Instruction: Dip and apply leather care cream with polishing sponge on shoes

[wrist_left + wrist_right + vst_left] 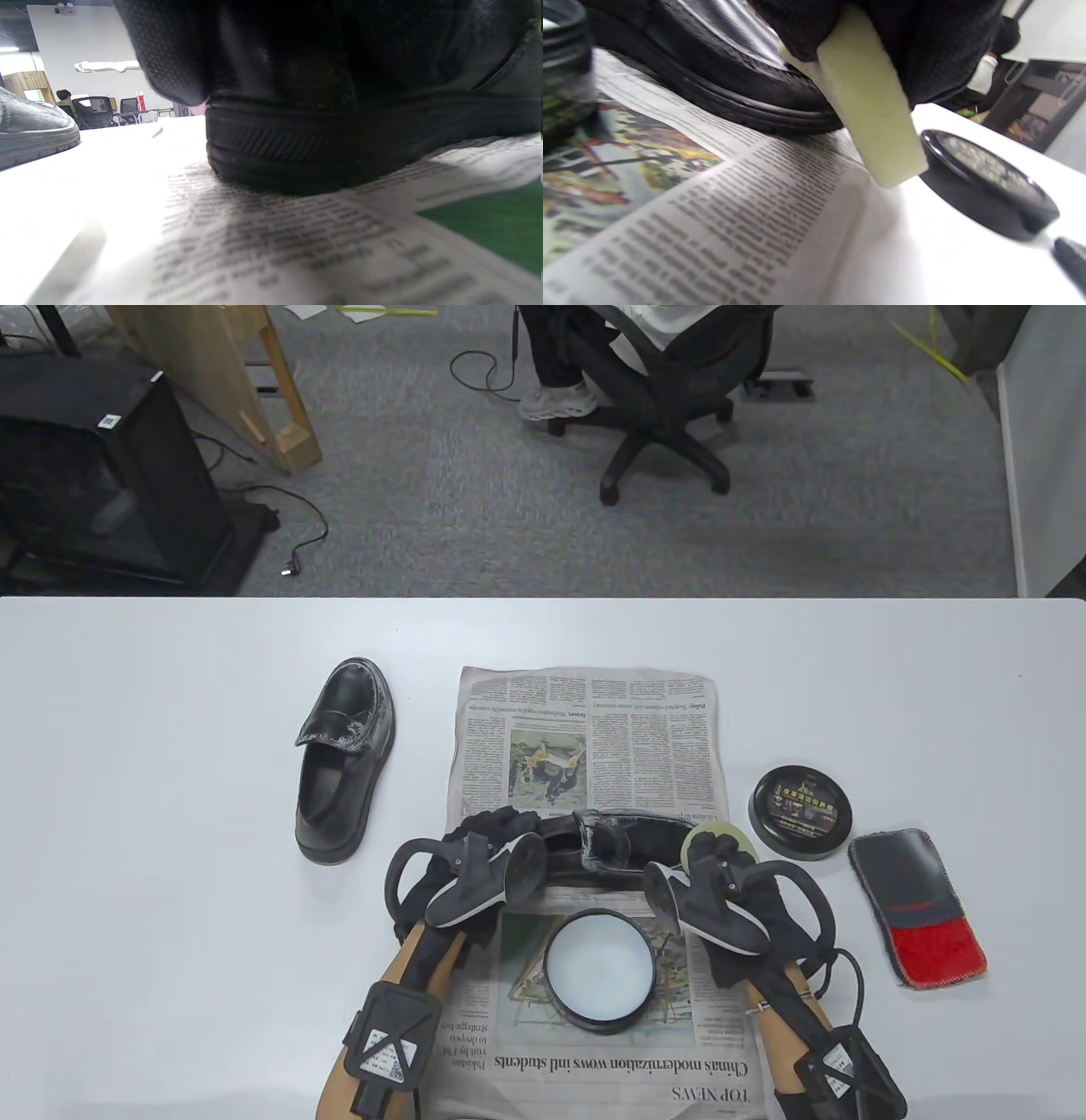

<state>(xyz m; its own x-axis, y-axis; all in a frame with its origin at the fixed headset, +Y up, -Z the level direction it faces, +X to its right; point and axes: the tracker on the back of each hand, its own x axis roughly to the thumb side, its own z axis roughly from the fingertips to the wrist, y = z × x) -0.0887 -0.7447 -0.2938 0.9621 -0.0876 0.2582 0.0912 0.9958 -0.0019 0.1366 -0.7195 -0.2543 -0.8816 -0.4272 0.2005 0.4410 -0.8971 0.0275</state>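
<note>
A black leather shoe [624, 844] lies crosswise on the newspaper [585, 729], streaked with white cream. My left hand [492, 836] grips its heel end; the left wrist view shows the heel and sole [339, 144] close up under my gloved fingers [169, 51]. My right hand [721, 861] holds a pale yellow polishing sponge [719, 840] against the shoe's toe end; the sponge also shows in the right wrist view [874, 114]. The open tin of white cream [598, 971] stands on the newspaper just in front of the shoe. A second black shoe [344, 759] stands to the left.
The tin's black lid [800, 813] lies to the right of the newspaper, also visible in the right wrist view [988, 182]. A black and red polishing cloth [916, 908] lies at the far right. The table's far edge [543, 600] borders the floor.
</note>
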